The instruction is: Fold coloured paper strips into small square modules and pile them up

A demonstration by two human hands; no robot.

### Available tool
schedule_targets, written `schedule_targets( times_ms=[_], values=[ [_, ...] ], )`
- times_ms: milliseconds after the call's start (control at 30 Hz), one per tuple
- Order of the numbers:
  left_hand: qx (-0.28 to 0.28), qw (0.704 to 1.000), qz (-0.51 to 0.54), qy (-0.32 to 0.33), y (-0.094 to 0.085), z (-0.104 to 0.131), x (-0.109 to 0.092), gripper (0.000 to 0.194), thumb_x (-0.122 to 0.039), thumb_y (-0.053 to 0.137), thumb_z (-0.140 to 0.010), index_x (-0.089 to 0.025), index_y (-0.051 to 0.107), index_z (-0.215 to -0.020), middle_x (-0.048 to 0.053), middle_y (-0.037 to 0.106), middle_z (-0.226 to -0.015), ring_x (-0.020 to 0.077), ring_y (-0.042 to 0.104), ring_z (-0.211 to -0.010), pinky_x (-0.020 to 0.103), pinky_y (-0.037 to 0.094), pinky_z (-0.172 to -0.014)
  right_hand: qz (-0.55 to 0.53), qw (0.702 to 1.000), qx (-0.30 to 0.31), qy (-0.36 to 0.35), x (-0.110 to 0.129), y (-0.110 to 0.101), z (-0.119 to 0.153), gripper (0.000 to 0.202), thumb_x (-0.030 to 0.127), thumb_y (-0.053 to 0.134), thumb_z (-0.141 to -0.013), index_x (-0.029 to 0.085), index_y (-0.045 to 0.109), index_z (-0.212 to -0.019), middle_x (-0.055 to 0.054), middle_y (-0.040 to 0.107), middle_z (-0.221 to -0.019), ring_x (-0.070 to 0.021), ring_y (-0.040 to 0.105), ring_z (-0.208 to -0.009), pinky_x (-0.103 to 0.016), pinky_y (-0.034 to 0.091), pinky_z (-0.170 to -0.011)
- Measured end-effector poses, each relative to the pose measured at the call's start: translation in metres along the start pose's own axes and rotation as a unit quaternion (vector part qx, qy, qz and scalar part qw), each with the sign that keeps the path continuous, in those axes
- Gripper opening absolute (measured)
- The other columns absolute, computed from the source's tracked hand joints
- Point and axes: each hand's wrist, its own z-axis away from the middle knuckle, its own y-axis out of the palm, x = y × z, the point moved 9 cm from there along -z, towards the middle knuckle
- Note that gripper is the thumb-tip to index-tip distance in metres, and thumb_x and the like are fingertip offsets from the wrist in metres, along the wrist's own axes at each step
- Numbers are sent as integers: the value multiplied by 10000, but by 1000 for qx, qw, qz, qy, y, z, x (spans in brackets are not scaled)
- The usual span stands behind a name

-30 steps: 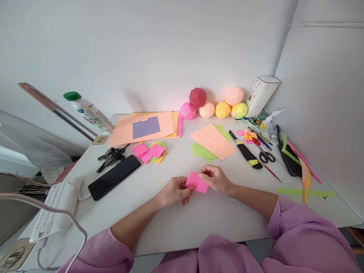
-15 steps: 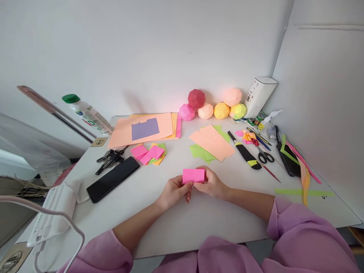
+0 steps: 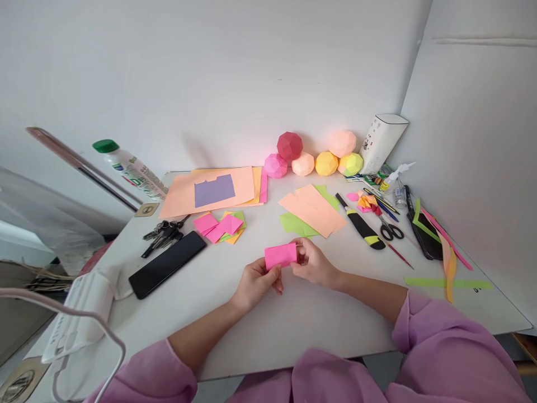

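A pink paper rectangle [image 3: 280,256] is held up over the white table [image 3: 293,330], slightly tilted with its right end higher. My left hand [image 3: 257,284] pinches its lower left part, thumb in front. The fingers of my right hand [image 3: 312,263] are closed on its right end. Behind the hands lie peach paper sheets [image 3: 314,208] over green ones. To the left are small pink squares [image 3: 216,226] on top of green and orange ones.
Folded paper balls [image 3: 290,146] stand along the wall. On the right lie a box cutter [image 3: 363,226], scissors [image 3: 391,231] and paper strips [image 3: 450,266]. A black phone [image 3: 166,265], keys [image 3: 164,235] and a white power strip [image 3: 78,310] are on the left.
The pink paper has shifted slightly left and up and tilted, its right end rising. My right hand's fingers have moved at its right edge.
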Motion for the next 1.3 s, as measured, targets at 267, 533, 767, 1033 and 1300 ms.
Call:
schedule_targets(
  times_ms=[267, 533, 767, 1033, 1300],
  values=[
    [-18, 1000, 3, 20, -12, -3, -11, 243, -367, 577, -763, -159, 511, -655, -22, 585, -467, 119, 543, -407, 276, 477, -467, -97, 995, 25, 8, -6, -6, -9, 318, 155, 532, -713, 198, 434, -1012, 2, 527, -820, -114, 524, -705, -253, 427, -611],
    [62, 998, 11, -10, 13, -1, 6, 254, -390, 567, -772, -153, 520, -693, -18, 582, -499, 119, 549, -433, 276, 487, -482, -126, 990, 56, 15, 2, 23, 10, 338, 139, 547, -746, 211, 401, -1041, -17, 544, -898, -132, 564, -791, -287, 454, -695],
    [20, 1000, 5, -9, 2, -3, 2, 253, -371, 572, -769, -153, 506, -658, -18, 572, -484, 119, 549, -422, 271, 487, -480, -41, 999, 13, -7, -5, 0, -4, 367, 124, 558, -699, 196, 424, -1033, 40, 517, -710, -98, 505, -639, -250, 415, -621],
    [-5, 1000, 22, -5, -4, -4, -2, 258, -376, 587, -750, -153, 503, -655, -16, 566, -479, 120, 544, -422, 273, 490, -464, -100, 994, 30, 9, -7, -3, -10, 307, 201, 567, -729, 188, 453, -1014, -2, 556, -798, -117, 543, -701, -248, 427, -598],
    [47, 999, 11, -21, 8, -3, 8, 215, -348, 588, -750, -151, 521, -698, -18, 577, -513, 114, 539, -417, 266, 489, -453, -102, 992, 70, 11, -1, 21, 3, 238, 254, 605, -750, 162, 497, -941, -16, 584, -799, -141, 582, -751, -296, 465, -691]
  ],
)
